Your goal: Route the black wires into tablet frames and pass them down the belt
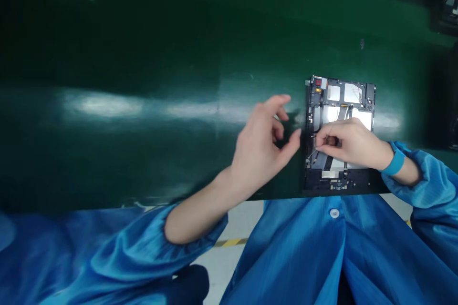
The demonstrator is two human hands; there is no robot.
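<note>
An opened tablet frame (339, 100), showing silver shields and small parts inside a dark rim, lies on the green surface (143, 81) near its front edge. My right hand (352, 143) rests on the middle of the tablet, fingers pinched together on something small I cannot make out. My left hand (263, 140) hovers just left of the tablet's left edge, fingers loosely curled and apart, holding nothing. Both arms wear blue sleeves; a blue band sits on my right wrist.
The green surface stretches far to the left and back, with glare stripes across it. Dark trays (445, 0) sit at the far right edge. Below the front edge are my blue coat (322, 248) and a floor with a yellow stripe (232, 242).
</note>
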